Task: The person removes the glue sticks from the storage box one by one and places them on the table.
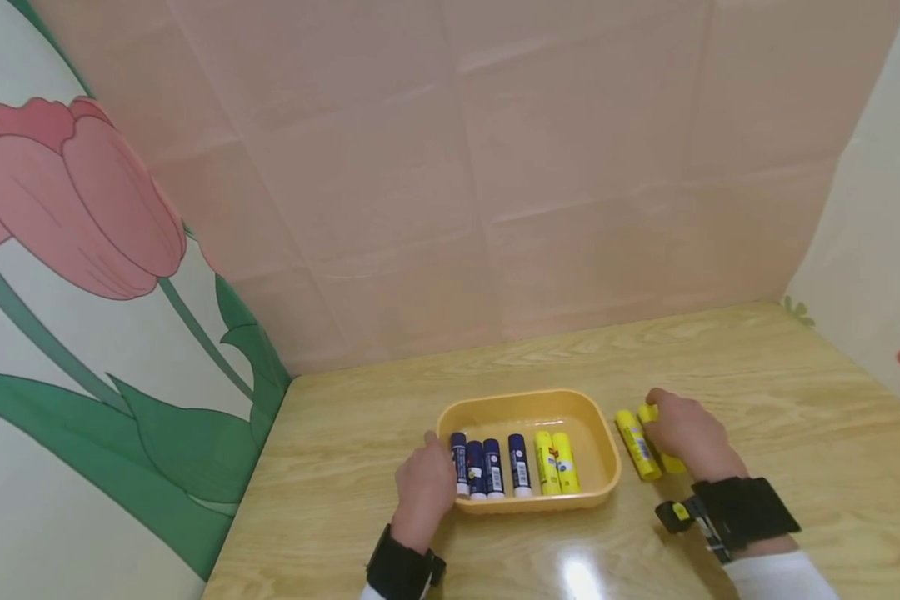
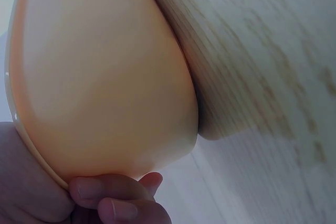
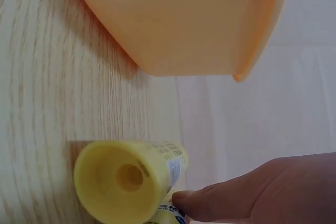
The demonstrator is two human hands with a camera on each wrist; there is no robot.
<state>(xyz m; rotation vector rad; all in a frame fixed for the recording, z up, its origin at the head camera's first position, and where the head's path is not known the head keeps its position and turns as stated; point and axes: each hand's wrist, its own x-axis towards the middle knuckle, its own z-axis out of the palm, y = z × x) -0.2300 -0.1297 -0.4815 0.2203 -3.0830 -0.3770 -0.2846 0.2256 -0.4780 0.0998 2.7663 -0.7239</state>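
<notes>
A yellow-orange plastic basket stands on the table. Inside lie several dark blue glue sticks on the left and two yellow glue sticks right of the middle. My left hand grips the basket's left end; in the left wrist view its fingers press the outer wall below the rim. To the right of the basket my right hand holds a yellow glue stick at the table, partly hidden under the hand. Beside it another yellow glue stick lies on its side, its hollow end facing the right wrist camera.
The wood-grain table reaches back to a wall covered in pinkish sheeting. A panel with a large printed tulip borders the left side, and a white panel with a red flower print borders the right.
</notes>
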